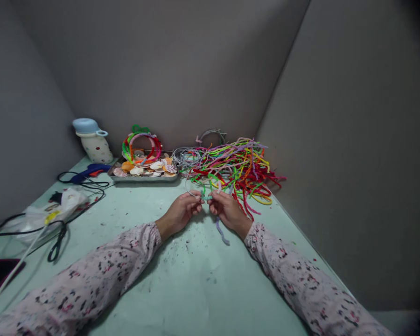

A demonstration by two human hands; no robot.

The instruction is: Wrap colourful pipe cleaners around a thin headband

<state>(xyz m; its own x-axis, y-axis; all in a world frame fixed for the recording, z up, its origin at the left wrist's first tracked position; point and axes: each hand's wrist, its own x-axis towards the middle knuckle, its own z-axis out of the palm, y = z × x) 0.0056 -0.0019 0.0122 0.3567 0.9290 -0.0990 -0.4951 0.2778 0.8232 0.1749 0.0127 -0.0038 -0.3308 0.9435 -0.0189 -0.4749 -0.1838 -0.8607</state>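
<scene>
My left hand and my right hand meet at the middle of the table, fingertips close together. Both pinch a short teal fuzzy piece that looks like pipe cleaner and spans the small gap between them. A thin grey wire runs out at my left fingertips. Below my right hand hangs a lavender pipe cleaner, and a pale pink end sticks up above it. Whether these two are gripped or lie behind the hand I cannot tell. A tangled pile of coloured pipe cleaners lies just beyond my right hand.
Behind my left hand stands a metal tray of seashells, with pipe-cleaner rings on top. Coiled grey wire lies beside it. Farther left are a bottle, blue-handled tool, black cable and plastic bag. Walls enclose the table.
</scene>
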